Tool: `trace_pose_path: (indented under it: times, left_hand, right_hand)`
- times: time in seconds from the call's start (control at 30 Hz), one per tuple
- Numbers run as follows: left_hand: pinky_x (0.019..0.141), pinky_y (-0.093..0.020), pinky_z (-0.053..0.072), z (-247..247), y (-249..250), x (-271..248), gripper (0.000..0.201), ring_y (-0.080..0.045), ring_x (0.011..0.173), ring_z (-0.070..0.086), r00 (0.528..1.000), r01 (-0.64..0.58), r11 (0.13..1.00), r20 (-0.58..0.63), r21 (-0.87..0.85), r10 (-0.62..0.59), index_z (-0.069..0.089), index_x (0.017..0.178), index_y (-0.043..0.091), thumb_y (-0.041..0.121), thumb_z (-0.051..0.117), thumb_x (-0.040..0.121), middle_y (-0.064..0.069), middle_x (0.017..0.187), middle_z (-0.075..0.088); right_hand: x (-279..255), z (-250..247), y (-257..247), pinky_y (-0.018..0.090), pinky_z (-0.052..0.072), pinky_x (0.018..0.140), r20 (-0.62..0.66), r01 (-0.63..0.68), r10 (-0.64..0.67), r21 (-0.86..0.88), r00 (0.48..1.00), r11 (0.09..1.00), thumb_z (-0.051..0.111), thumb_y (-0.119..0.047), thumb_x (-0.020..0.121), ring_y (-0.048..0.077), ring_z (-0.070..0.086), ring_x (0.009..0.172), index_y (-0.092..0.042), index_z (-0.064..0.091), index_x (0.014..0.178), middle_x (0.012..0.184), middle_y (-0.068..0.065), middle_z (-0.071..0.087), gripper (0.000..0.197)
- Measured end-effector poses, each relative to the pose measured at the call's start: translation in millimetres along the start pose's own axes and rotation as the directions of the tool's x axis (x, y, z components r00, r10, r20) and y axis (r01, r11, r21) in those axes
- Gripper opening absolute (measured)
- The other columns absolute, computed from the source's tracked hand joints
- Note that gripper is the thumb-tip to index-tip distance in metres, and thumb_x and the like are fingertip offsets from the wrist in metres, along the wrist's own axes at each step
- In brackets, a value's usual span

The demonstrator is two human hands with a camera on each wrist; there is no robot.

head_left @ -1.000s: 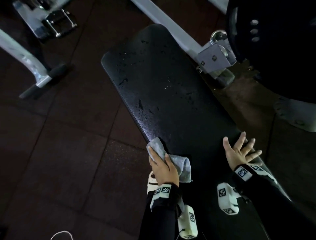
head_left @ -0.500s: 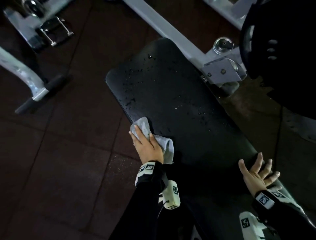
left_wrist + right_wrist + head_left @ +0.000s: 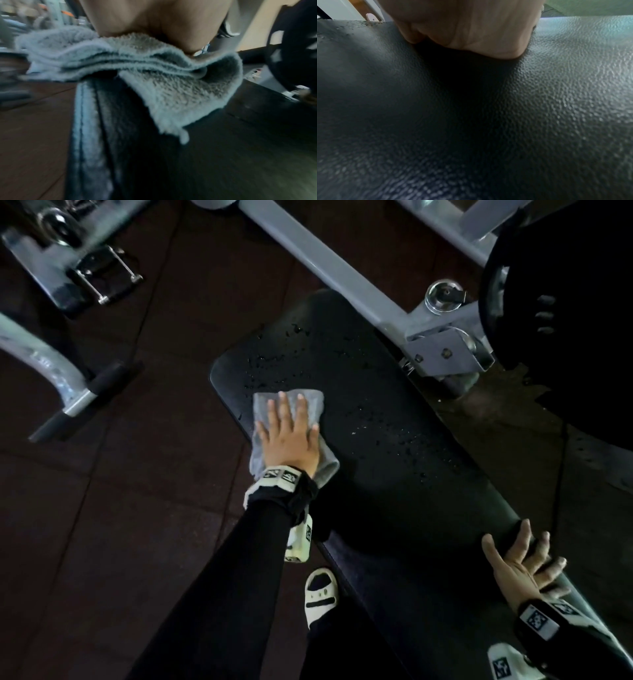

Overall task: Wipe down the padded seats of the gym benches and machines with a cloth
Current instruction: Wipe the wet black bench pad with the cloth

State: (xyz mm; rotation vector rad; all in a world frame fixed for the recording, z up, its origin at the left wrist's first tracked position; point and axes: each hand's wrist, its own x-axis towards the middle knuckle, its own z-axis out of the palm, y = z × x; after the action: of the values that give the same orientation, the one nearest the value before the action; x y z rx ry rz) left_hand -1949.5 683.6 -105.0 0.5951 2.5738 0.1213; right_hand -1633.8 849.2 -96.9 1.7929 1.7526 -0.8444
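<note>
Both hands press bench pad [image 3: 394, 446]; left [image 3: 289, 440] apparently flattens cloth [image 3: 263, 405].

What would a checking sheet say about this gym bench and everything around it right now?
Surface: black padded bench, speckled with droplets toward its far end.
Job's things: grey cloth lies flat on the bench near the left edge.
Clutter: nothing seen on the pad.
Grips: left hand presses the cloth with straight fingers; right hand rests spread on the bench's right edge.
Cables: thin dark cord runs down beside the bench on the right; what it joins cannot be told.
Surroundings: grey machine frame, black weight plate, dark floor tiles, white sandal on the person's foot.
</note>
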Motion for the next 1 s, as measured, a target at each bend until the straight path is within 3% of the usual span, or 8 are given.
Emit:
trace_pose_path:
  times: [0.1, 0.2, 0.4, 0.57, 0.67, 0.77, 0.9, 1.0]
  left_hand:
    - [0.119, -0.051, -0.002, 21.1, 15.1, -21.0, 0.060, -0.024, 0.143, -0.019, 0.971, -0.239, 0.969, 0.040, 0.065, 0.237, -0.012, 0.150, 0.025, 0.044, 0.012, 0.098, -0.006, 0.160, -0.013]
    - [0.118, -0.050, 0.009, 55.0, 13.3, -63.8, 0.059, -0.026, 0.147, 0.006, 0.937, -0.339, 0.940, -0.078, 0.049, 0.342, 0.017, 0.152, 0.022, 0.039, 0.026, 0.096, -0.007, 0.159, 0.017]
    - [0.119, -0.046, 0.015, 70.5, -27.1, -110.9, 0.057, -0.021, 0.147, 0.011, 0.978, -0.195, 0.980, -0.082, -0.040, 0.191, 0.013, 0.153, 0.024, 0.038, 0.022, 0.098, 0.000, 0.159, 0.014]
    - [0.119, -0.047, 0.006, 39.7, -42.8, -57.0, 0.061, -0.019, 0.146, -0.011, 0.996, 0.015, 0.989, -0.090, -0.145, -0.028, -0.009, 0.149, 0.030, 0.050, 0.003, 0.093, 0.006, 0.157, -0.013]
    - [0.118, -0.052, -0.002, 15.5, -33.1, -16.0, 0.060, -0.023, 0.147, -0.012, 0.989, 0.106, 0.983, -0.085, -0.153, -0.120, -0.004, 0.152, 0.029, 0.047, 0.015, 0.099, 0.002, 0.161, -0.011]
    - [0.117, -0.053, -0.007, 0.9, -9.0, 8.4, 0.058, -0.025, 0.147, -0.013, 0.996, 0.080, 0.996, -0.040, -0.028, -0.081, -0.008, 0.152, 0.026, 0.040, 0.019, 0.102, -0.002, 0.161, -0.012]
    - [0.117, -0.050, -0.009, 12.4, 18.1, 0.1, 0.057, -0.024, 0.147, -0.015, 0.992, -0.125, 0.991, 0.023, 0.056, 0.123, -0.021, 0.143, 0.027, 0.042, 0.012, 0.100, -0.001, 0.160, -0.014]
    - [0.116, -0.049, 0.005, 37.0, 25.1, -39.0, 0.060, -0.026, 0.147, 0.010, 0.969, -0.234, 0.970, -0.063, 0.065, 0.238, 0.005, 0.153, 0.023, 0.041, 0.017, 0.097, -0.003, 0.160, 0.013]
  right_hand:
    - [1.9, -0.2, 1.0, 0.055, -0.013, 0.111, 0.007, 0.011, -0.011, 0.011, 1.000, 1.000, 0.013, -0.087, 0.048, 0.026, -0.019, 0.142, -0.046, -0.002, 0.145, 0.156, -0.010, -0.014, 0.106]
    - [2.0, -0.4, 1.9, 0.055, -0.012, 0.111, 0.014, 0.009, -0.009, 0.010, 1.000, 1.000, 0.012, -0.088, 0.044, 0.027, -0.019, 0.142, -0.047, -0.002, 0.145, 0.156, -0.010, -0.013, 0.110]
    - [3.2, 0.8, 5.6, 0.056, -0.011, 0.111, 0.015, 0.018, -0.018, 0.000, 1.000, 1.000, 0.010, -0.090, 0.046, 0.029, -0.017, 0.142, -0.046, 0.000, 0.146, 0.157, -0.007, -0.009, 0.110]
    - [1.1, 0.6, 3.0, 0.055, -0.011, 0.111, 0.006, 0.015, -0.015, 0.002, 1.000, 1.000, 0.011, -0.089, 0.046, 0.029, -0.016, 0.143, -0.045, 0.002, 0.146, 0.158, -0.006, -0.008, 0.109]
    - [-1.0, -1.3, 0.7, 0.055, -0.012, 0.111, 0.015, 0.021, -0.021, -0.005, 1.000, 1.000, 0.010, -0.088, 0.046, 0.028, -0.018, 0.142, -0.046, -0.002, 0.146, 0.157, -0.008, -0.013, 0.109]
    - [-1.6, -2.0, -0.3, 0.054, -0.012, 0.110, 0.008, 0.028, -0.028, -0.009, 1.000, 1.000, 0.011, -0.087, 0.046, 0.026, -0.018, 0.142, -0.046, -0.004, 0.145, 0.156, -0.010, -0.016, 0.109]
    - [-1.7, -2.4, 0.3, 0.054, -0.012, 0.110, 0.022, 0.015, -0.015, -0.013, 1.000, 1.000, 0.010, -0.088, 0.045, 0.027, -0.019, 0.142, -0.046, -0.003, 0.145, 0.156, -0.008, -0.015, 0.110]
    - [-2.0, -3.7, -0.6, 0.054, -0.012, 0.111, 0.037, 0.011, -0.011, -0.020, 0.999, 1.000, 0.010, -0.088, 0.044, 0.027, -0.019, 0.142, -0.046, -0.005, 0.145, 0.155, -0.010, -0.017, 0.110]
